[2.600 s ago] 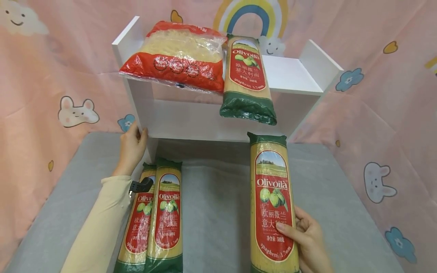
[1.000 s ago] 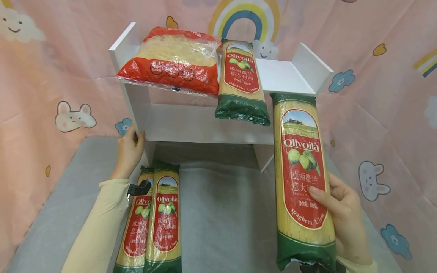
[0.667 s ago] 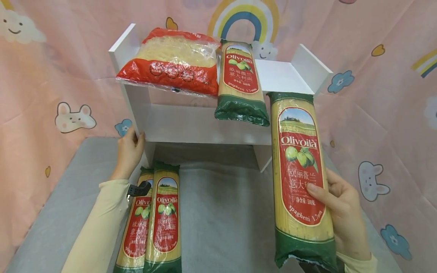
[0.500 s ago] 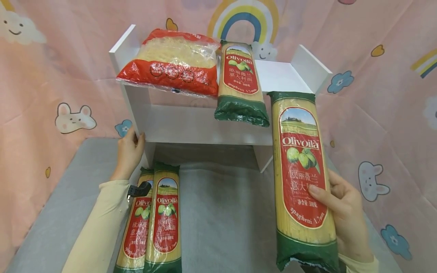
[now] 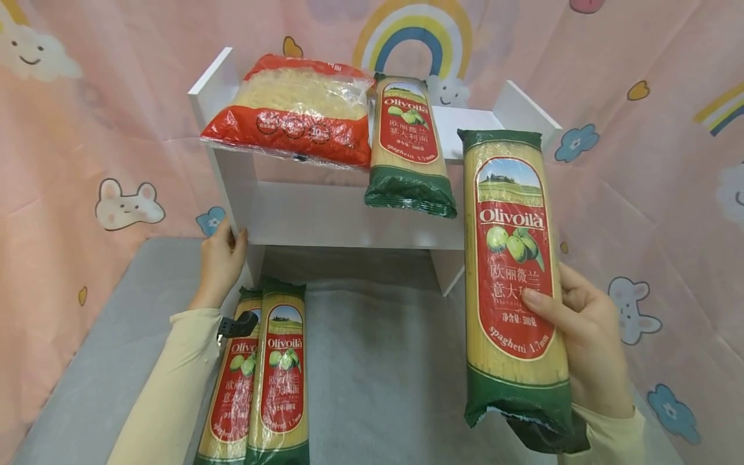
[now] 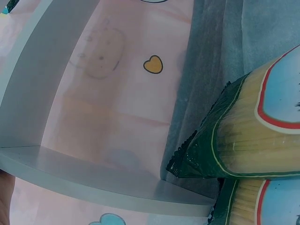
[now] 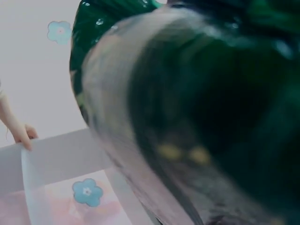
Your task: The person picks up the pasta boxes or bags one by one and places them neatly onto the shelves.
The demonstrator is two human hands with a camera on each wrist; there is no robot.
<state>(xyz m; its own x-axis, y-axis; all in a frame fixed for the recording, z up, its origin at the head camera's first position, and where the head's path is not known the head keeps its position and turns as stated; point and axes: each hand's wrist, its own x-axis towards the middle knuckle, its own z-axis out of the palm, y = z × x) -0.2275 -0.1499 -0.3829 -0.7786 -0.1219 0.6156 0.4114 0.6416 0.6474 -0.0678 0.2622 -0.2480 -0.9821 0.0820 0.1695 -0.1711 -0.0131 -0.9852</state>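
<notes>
My right hand (image 5: 593, 336) grips a long pack of spaghetti (image 5: 511, 258) from its right side, thumb across the red label. The pack stands nearly upright in the air in front of the shelf's right end, its green top overlapping the upper board in the head view. In the right wrist view the underside of this spaghetti pack (image 7: 164, 108) fills most of the picture. My left hand (image 5: 219, 261) holds the left side panel of the white shelf (image 5: 349, 213), thumb on the panel's front edge. In the left wrist view only a sliver of that hand (image 6: 5, 197) shows.
On the upper board lie a red bag of pasta (image 5: 296, 116) and another spaghetti pack (image 5: 409, 142), its end jutting over the front edge. Two more spaghetti packs (image 5: 281, 374) lie side by side on the grey cloth (image 5: 372, 361) at lower left. A pink curtain hangs behind.
The right hand has raised the spaghetti pack from low over the cloth up and to the right, to the upper board's height. The left hand keeps its hold on the shelf panel.
</notes>
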